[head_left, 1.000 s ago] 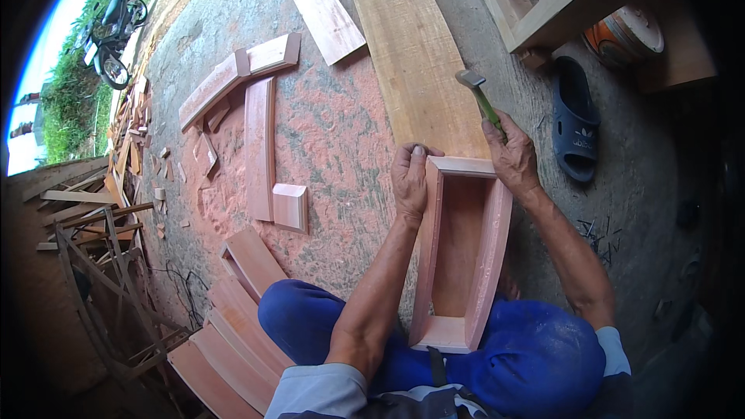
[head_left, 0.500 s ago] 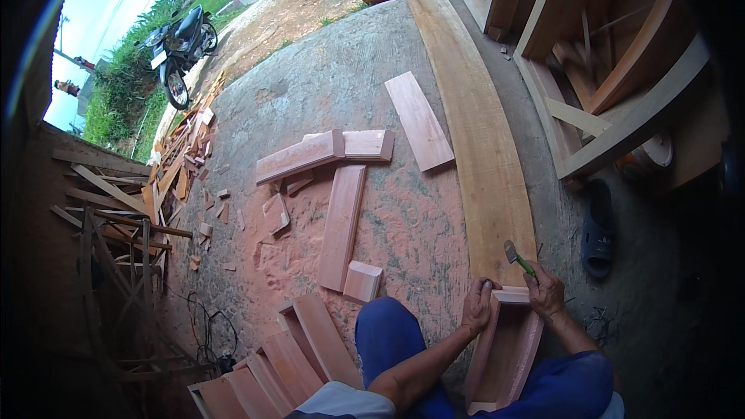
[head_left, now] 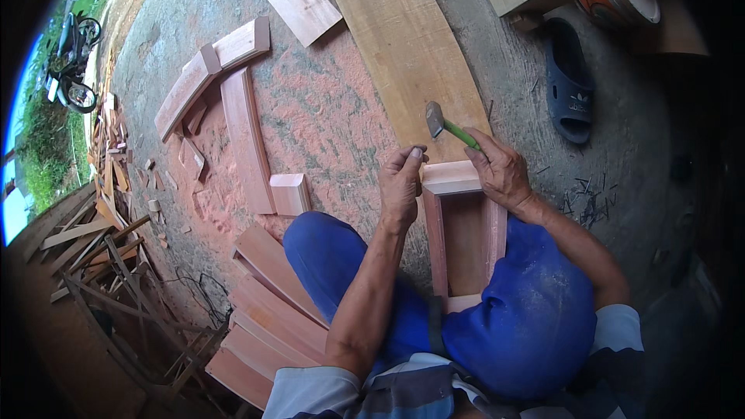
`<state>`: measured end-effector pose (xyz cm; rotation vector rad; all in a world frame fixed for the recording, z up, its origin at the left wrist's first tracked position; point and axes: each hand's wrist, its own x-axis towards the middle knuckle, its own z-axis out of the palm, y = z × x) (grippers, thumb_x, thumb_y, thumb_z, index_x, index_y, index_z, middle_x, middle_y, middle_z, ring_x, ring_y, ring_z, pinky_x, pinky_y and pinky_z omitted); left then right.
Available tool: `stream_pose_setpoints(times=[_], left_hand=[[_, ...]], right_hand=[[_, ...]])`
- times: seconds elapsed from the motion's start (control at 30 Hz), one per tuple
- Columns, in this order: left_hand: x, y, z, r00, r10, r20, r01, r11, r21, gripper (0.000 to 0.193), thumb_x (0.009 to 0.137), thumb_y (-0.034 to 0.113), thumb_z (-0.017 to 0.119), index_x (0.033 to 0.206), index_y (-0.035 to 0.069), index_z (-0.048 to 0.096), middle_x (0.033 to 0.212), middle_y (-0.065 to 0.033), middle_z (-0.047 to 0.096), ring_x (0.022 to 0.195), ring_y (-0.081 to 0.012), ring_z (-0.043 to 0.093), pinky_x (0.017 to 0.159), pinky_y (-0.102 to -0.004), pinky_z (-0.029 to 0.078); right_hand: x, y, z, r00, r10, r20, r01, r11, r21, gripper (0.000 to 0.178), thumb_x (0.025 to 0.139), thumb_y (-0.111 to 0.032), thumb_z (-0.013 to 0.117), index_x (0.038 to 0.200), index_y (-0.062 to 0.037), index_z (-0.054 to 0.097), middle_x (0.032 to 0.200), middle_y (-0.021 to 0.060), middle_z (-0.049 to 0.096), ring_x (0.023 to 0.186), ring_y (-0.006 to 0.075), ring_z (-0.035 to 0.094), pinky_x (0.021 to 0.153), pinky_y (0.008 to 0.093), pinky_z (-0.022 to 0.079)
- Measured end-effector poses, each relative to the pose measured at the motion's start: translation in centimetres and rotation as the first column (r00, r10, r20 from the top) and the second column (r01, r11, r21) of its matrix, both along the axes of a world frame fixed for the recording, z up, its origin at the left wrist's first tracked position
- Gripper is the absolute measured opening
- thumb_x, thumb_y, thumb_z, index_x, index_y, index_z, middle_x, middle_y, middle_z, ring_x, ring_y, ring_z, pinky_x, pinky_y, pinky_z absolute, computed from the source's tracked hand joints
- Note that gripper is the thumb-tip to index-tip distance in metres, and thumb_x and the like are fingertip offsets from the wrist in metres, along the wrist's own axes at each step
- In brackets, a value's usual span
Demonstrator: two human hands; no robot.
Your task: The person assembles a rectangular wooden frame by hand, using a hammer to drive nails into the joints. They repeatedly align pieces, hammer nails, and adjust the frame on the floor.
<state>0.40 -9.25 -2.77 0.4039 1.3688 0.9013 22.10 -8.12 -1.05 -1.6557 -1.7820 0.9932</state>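
Observation:
A reddish wooden box frame [head_left: 464,237] lies between my knees, its far end board at the top. My left hand [head_left: 402,185] rests at the frame's far left corner, thumb and fingers pinched together as if on a small nail; the nail itself is too small to see. My right hand [head_left: 500,171] grips a hammer [head_left: 448,126] with a green handle, its metal head raised just above the far end board and over the long plank [head_left: 403,39].
Cut reddish boards [head_left: 244,136] lie on the sawdust-covered concrete to the left, and a stack of boards [head_left: 268,314] sits beside my left knee. A dark sandal [head_left: 568,81] and loose nails [head_left: 586,198] lie to the right. A motorbike [head_left: 71,62] stands far left.
The view dipped back down toward the frame after looking up at the yard. Both hands stayed at the frame's far end, the hammer still raised in my right hand.

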Motion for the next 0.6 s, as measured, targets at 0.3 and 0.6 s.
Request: stream_pose_setpoints(times=[0.3, 0.6], left_hand=[[-1.3, 1.6, 2.4, 0.913, -0.393, -0.107, 0.385, 0.919, -0.089, 0.023, 0.102, 0.026, 0.072, 0.098, 0.004, 0.077, 0.082, 0.0029, 0.068, 0.062, -0.0020, 0.045, 0.054, -0.0212, 0.032], [-2.2, 1.0, 1.7, 0.919, -0.386, -0.084, 0.388, 0.922, 0.008, 0.023, 0.104, 0.021, 0.068, 0.098, 0.000, 0.076, 0.087, -0.0031, 0.072, 0.079, -0.0099, 0.061, 0.076, -0.0267, 0.049]], right_hand=[[-0.1, -0.2, -0.7, 0.999, -0.047, -0.019, 0.046, 0.999, -0.019, 0.038, 0.106, -0.029, 0.062, 0.138, -0.0087, 0.063, 0.109, 0.0176, 0.074, 0.092, 0.0384, 0.074, 0.076, 0.0454, 0.058], [-0.2, -0.1, -0.5, 0.998, -0.051, -0.037, 0.050, 0.998, -0.028, 0.038, 0.106, -0.030, 0.061, 0.138, -0.0090, 0.063, 0.110, 0.0191, 0.074, 0.094, 0.0393, 0.074, 0.077, 0.0458, 0.058]])
